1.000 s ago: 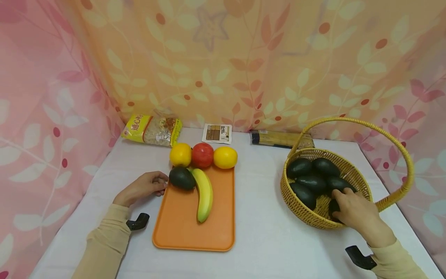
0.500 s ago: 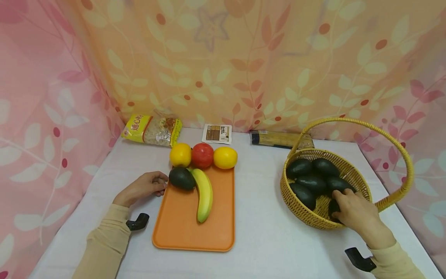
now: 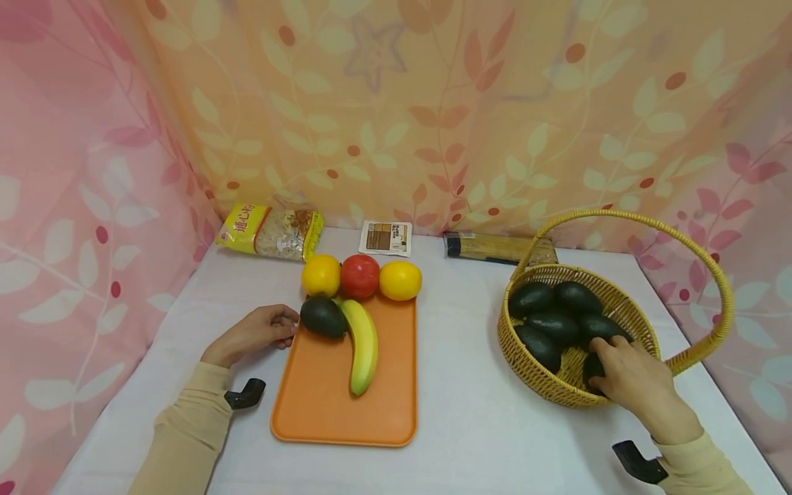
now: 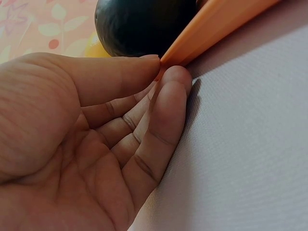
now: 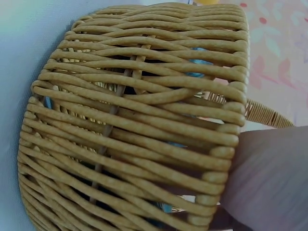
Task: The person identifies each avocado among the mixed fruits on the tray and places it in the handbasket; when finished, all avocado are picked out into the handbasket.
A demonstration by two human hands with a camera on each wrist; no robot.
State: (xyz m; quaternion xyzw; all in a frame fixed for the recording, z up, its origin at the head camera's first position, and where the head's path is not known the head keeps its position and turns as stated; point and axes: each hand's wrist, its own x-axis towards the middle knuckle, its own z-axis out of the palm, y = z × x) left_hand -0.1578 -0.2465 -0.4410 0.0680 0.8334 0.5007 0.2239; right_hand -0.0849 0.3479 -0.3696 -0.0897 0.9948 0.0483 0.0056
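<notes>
My left hand [image 3: 256, 333] pinches the left edge of an orange tray [image 3: 346, 421]; in the left wrist view the thumb and fingertips meet at the tray's rim [image 4: 207, 38]. Right by these fingers, a dark green avocado [image 3: 323, 317] lies on the tray beside a yellow banana [image 3: 365, 350]. On the right, my right hand [image 3: 634, 378] reaches into a wicker basket [image 3: 526, 364] and grips an avocado [image 3: 592, 371], mostly covered by the hand. Several more avocados [image 3: 555, 328] lie around it. Woven wall [image 5: 134, 115] hides most of that hand in the right wrist view.
Along the tray's far end sit a yellow fruit [image 3: 321, 276], a red round fruit [image 3: 360, 276] and a lemon [image 3: 400, 280]. Behind stand a yellow food bag [image 3: 272, 232], a small white packet [image 3: 386, 238] and a long packet [image 3: 489, 247]. The basket's tall handle [image 3: 699, 254] arches over it.
</notes>
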